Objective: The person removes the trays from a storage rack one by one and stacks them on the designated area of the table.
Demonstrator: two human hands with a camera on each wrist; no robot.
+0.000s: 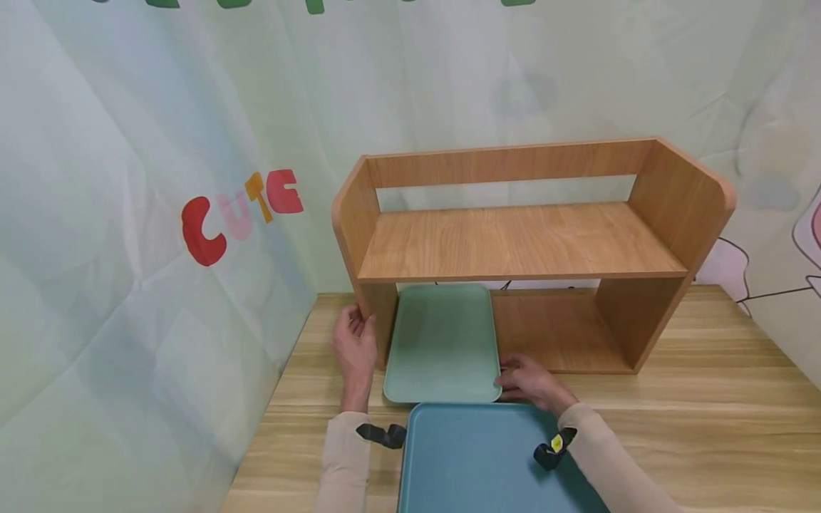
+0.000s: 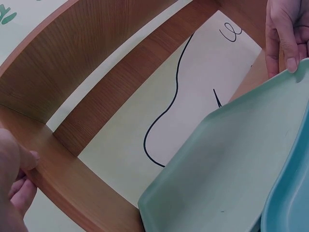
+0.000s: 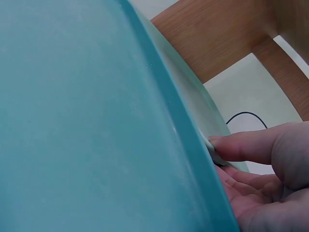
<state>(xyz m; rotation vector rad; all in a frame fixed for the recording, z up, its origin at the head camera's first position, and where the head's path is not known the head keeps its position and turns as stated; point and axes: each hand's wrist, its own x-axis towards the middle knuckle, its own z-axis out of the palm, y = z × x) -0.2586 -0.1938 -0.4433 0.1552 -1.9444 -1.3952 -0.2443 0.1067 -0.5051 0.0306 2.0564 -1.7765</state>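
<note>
A green tray lies in the left part of the lower level of a wooden shelf, its near end sticking out past the shelf's front. My right hand pinches the tray's right edge near the front corner; thumb on top and fingers beneath show in the right wrist view. With my left hand I grip the front edge of the shelf's left side panel, thumb on its inner face. A blue tray lies just in front of the green one, below my right wrist.
The shelf stands on a wood-grain table against a printed cloth backdrop. Its upper board lies above the green tray, and the right side panel bounds the lower level. Cloth also hangs along the table's left edge.
</note>
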